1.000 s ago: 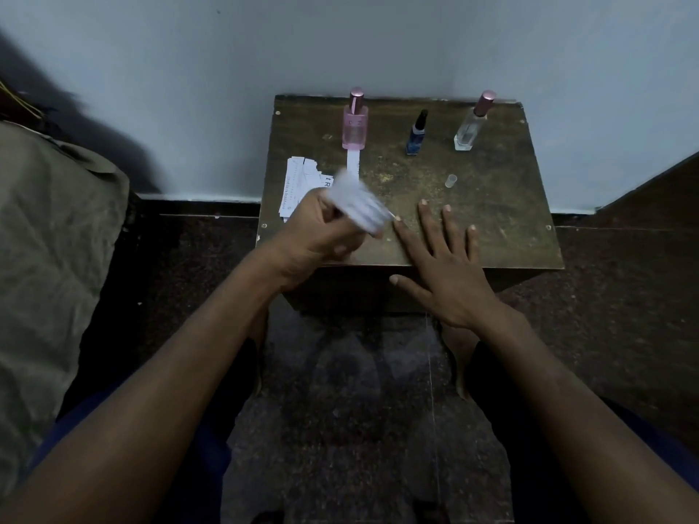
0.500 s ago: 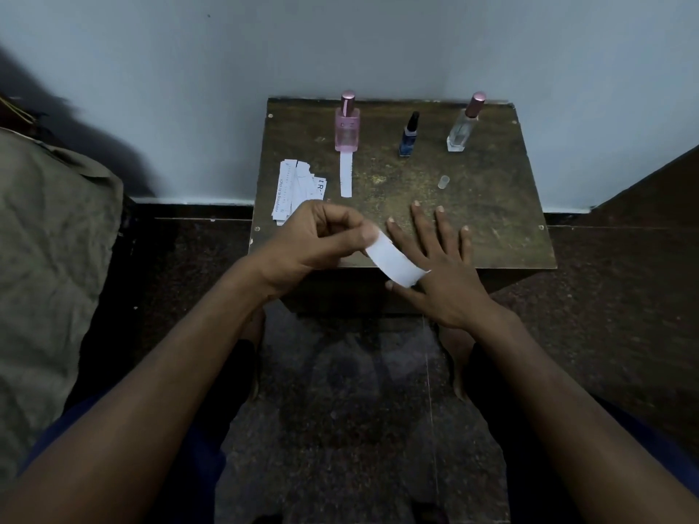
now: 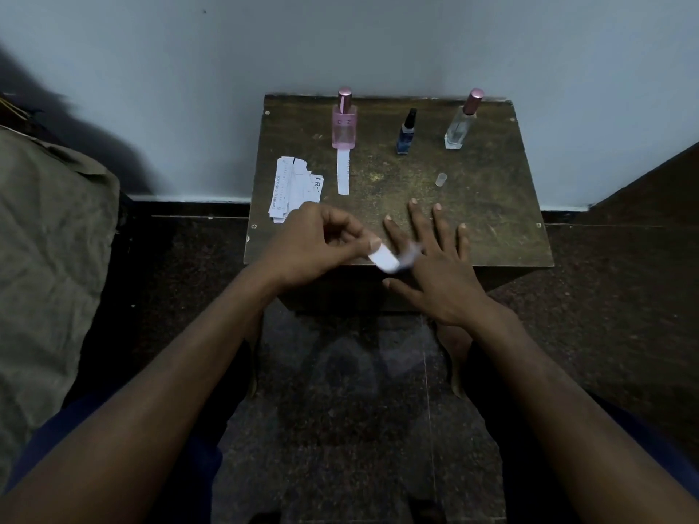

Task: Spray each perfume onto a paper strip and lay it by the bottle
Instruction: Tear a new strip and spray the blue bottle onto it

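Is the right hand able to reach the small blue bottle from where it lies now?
Probably yes. The right hand lies flat and holds nothing, and the blue bottle stands straight beyond its fingertips with only bare table between. The small clear cap lies off to the side.

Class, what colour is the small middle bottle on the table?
Dark blue bottle with a black cap, seen in the head view.

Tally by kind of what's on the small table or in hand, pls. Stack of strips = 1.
Perfume bottles: 3, pink bottle, small blue bottle, clear bottle
Loose paper strips: 2, laid strip in front of the pink bottle, held strip pinched by the left hand
Strip stacks: 1, stack of strips
Clear caps: 1, clear cap
Total: 7
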### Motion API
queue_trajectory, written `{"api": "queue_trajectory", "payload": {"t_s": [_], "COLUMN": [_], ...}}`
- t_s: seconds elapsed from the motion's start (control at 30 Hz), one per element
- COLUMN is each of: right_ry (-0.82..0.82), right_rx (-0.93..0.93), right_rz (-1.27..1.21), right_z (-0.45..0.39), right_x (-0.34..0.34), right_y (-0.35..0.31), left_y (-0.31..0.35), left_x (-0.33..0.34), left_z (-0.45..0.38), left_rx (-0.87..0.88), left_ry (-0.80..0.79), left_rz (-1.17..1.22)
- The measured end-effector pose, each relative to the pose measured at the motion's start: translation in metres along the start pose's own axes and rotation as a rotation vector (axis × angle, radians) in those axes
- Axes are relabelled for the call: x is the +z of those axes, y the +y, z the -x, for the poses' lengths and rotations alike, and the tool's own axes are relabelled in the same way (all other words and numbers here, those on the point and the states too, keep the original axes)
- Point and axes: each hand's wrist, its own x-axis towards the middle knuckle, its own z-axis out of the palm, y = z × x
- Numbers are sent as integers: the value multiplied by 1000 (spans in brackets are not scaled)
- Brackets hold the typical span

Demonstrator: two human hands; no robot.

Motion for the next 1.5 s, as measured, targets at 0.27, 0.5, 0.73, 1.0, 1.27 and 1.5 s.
{"api": "queue_trajectory", "payload": {"t_s": [0.27,0.5,0.73,1.0,1.27,1.5], "right_ry": [8,-5,13,7,-2,15], "right_rx": [-4,7,6,8,-5,-4], "right_rz": [-5,11,-11,-13,-10,-12], "right_z": [1,-1,0,0,1,2], "right_x": [-2,2,1,-1,-2,-3], "right_y": [1,1,1,0,1,-1], "left_y": [9,8,4,0,7,13], "left_x": [-5,-2,2,3,0,-11], "left_z": [2,4,4,2,5,3], "left_rx": [42,-33,-59,-54,49,176], "left_ry": [-99,-37,-56,-54,-190,-57], "left_rz": [371,-64,-151,-155,262,4]}}
